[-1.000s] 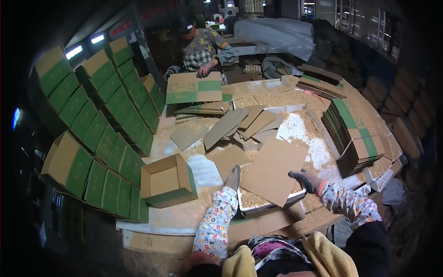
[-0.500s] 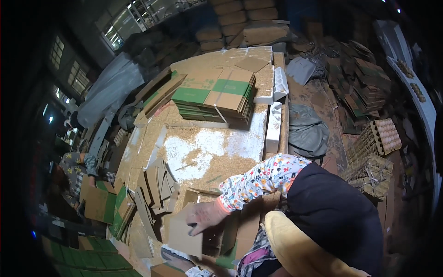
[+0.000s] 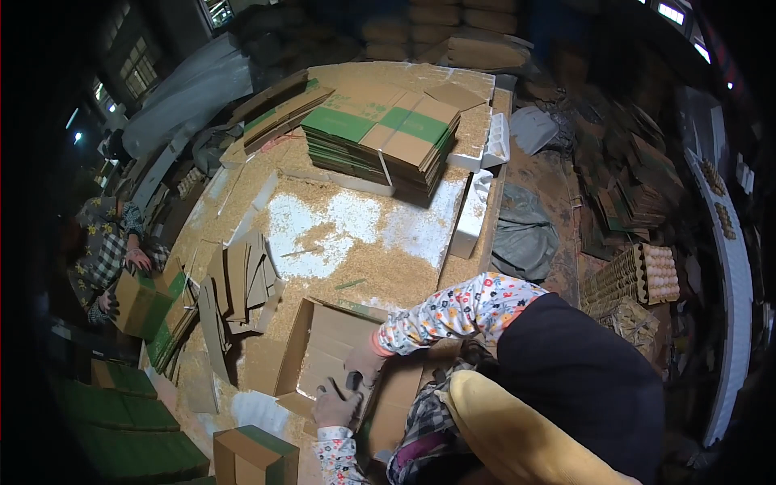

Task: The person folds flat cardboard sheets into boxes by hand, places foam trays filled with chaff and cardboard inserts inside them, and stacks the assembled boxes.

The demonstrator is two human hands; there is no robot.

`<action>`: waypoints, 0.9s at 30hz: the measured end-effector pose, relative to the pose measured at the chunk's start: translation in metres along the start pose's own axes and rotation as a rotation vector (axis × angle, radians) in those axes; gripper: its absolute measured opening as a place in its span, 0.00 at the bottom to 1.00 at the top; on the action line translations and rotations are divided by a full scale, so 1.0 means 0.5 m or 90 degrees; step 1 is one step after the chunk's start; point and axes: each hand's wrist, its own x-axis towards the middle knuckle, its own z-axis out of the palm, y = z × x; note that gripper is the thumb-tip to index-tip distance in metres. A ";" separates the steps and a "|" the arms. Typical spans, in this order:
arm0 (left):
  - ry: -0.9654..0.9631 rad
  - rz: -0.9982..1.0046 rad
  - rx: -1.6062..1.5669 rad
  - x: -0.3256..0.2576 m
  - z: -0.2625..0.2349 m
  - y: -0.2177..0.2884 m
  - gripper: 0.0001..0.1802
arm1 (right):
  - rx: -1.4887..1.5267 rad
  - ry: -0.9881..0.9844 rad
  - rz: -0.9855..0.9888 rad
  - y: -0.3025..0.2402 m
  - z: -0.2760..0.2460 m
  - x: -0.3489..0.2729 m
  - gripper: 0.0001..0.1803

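Both gloved hands work inside an open cardboard box [image 3: 323, 356] lying at the near edge of the sawdust-strewn table [image 3: 388, 234]. The left hand [image 3: 335, 406] presses flat on a loose cardboard sheet [image 3: 331, 373] in the box, fingers spread, not clamped on anything. The right hand [image 3: 364, 365] rests on the same sheet from above; whether its fingers pinch the edge I cannot tell.

The box looks light and fairly stiff, but its flaps would likely fold or crease under a careless pull. Best taken at the walls or corners, not by a flap. The sheet is thin and bends easily; take it by an edge.

Beyond: fanned cardboard dividers [image 3: 242, 283], a strapped stack of flat green-and-brown cartons [image 3: 380, 137], egg trays [image 3: 638, 275] to the right. Another person [image 3: 105, 250] handles a box at far left.
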 end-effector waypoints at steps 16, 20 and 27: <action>0.344 -0.279 -0.896 0.028 0.115 -0.112 0.25 | 0.306 0.233 0.171 0.232 -0.178 -0.118 0.40; 0.433 -0.279 -0.657 0.073 0.166 -0.053 0.29 | 0.058 0.131 0.385 0.196 -0.076 -0.001 0.56; 0.511 -0.179 -1.283 0.044 0.303 -0.228 0.20 | 0.860 0.300 0.212 0.111 -0.002 -0.033 0.33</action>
